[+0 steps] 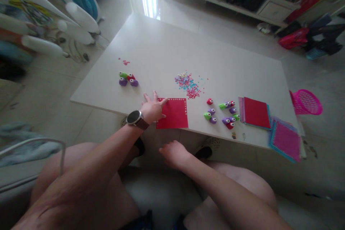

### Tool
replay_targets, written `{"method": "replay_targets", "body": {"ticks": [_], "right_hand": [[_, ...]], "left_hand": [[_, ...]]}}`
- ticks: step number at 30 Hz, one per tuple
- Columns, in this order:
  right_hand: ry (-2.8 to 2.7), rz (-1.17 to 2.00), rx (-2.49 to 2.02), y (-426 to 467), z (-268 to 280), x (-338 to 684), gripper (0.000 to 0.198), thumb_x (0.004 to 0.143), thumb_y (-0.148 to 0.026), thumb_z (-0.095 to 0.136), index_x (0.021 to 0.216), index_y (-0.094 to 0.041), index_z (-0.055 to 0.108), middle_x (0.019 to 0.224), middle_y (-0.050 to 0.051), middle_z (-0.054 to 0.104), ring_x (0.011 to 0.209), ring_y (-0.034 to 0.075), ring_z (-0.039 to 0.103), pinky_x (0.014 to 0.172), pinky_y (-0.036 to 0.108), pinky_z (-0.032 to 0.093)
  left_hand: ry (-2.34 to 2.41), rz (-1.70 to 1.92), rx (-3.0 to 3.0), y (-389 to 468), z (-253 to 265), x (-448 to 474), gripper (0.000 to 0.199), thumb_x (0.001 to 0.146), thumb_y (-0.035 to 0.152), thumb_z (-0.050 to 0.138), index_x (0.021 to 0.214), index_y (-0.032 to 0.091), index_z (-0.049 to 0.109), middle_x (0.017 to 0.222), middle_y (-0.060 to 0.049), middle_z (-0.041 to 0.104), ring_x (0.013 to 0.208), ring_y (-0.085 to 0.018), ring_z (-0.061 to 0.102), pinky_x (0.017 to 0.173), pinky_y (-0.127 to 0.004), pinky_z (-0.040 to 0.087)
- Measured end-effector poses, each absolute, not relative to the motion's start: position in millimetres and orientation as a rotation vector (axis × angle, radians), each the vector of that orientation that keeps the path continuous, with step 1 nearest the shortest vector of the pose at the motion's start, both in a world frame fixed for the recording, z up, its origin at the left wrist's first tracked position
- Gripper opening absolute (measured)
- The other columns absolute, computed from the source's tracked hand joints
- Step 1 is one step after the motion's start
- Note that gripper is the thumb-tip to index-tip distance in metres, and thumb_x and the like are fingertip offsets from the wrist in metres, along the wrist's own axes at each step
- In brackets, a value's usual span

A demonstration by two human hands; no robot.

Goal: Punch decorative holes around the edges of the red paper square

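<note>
A red paper sheet (175,115) lies at the table's near edge, with a row of small holes along its far side and part of its right side. My left hand (153,109), with a watch (134,118) on the wrist, rests on the sheet's left part, fingers spread. Just below the table edge, in front of the sheet, is my right hand (174,153). Its fingers are curled, and whatever they hold is hidden. Beyond the sheet lies a loose pile of tiny coloured paper dots (187,83).
Small green, purple and red pieces with white eye-like rings stand in groups at left (128,79) and right (229,115). Stacks of red sheets (257,112) and pink-and-blue sheets (285,140) lie at the right end. A pink basket (308,101) stands beyond the table (237,64).
</note>
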State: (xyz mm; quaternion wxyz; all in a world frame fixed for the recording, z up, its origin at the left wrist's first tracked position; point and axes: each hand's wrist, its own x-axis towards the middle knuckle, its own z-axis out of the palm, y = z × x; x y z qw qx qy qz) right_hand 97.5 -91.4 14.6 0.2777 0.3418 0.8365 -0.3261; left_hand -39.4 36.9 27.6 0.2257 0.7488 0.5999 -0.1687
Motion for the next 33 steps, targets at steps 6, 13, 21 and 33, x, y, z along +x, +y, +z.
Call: {"method": "replay_targets", "body": {"ticks": [6,13,21,33], "right_hand": [[2.24,-0.866,0.916,-93.5,16.0,96.5,0.023,0.102,-0.013,0.064,0.122,-0.013,0.076,0.121,0.014,0.078,0.114,0.032,0.075,0.1,0.045,0.058],[2.219,-0.875,0.908,-91.0,16.9,95.9,0.023,0.102,-0.013,0.063,0.121,-0.014,0.076,0.123,0.014,0.077,0.116,0.031,0.074,0.101,0.044,0.057],[2.256,-0.903,0.935,-90.2,16.2,97.4,0.022,0.098,-0.01,0.066,0.117,-0.012,0.077,0.118,0.017,0.078,0.112,0.032,0.075,0.098,0.044,0.058],[2.229,-0.875,0.912,-92.9,12.2,97.1,0.023,0.103,-0.012,0.062,0.121,-0.015,0.075,0.121,0.014,0.077,0.116,0.031,0.074,0.102,0.046,0.058]], "left_hand": [[1.662,-0.454,2.073,37.2,24.3,-40.7,0.093,0.092,0.051,0.076,0.172,0.035,0.031,0.184,-0.023,0.01,0.158,-0.069,0.018,0.113,-0.075,0.047],[1.658,-0.409,2.037,35.5,26.9,-41.1,0.093,0.091,0.049,0.078,0.171,0.035,0.034,0.182,-0.022,0.015,0.158,-0.069,0.019,0.115,-0.076,0.045],[1.666,-0.455,2.064,36.8,25.5,-40.4,0.092,0.092,0.049,0.077,0.171,0.037,0.033,0.184,-0.022,0.006,0.159,-0.067,0.022,0.114,-0.074,0.048],[1.662,-0.456,2.097,36.7,22.7,-39.8,0.093,0.092,0.05,0.078,0.172,0.032,0.033,0.183,-0.025,0.007,0.157,-0.067,0.025,0.113,-0.076,0.047]]}}
